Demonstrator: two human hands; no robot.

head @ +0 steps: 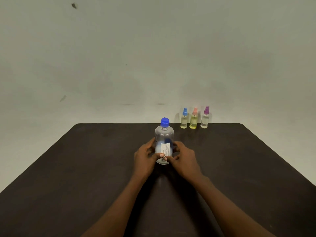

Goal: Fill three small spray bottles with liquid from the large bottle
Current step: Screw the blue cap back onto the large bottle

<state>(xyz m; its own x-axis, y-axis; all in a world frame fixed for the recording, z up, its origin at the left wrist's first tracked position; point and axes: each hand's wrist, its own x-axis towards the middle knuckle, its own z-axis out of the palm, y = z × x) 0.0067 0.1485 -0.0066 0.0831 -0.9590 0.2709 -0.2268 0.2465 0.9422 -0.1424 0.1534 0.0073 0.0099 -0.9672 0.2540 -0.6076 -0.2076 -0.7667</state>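
Holding the large bottle [164, 142] from both sides, the left hand [145, 157] and the right hand [183, 157] are closed around its lower body, thumbs meeting on the label, while it stands upright near the middle of the dark table [85, 168] with its blue cap [165, 121] on. The three small spray bottles [194, 119] stand upright in a row at the far edge, beyond the hands and to the right. I judge the right hand is nearer to them.

large bottle [164, 141] mid-table [85, 159], spray bottles [194, 120] behind-right
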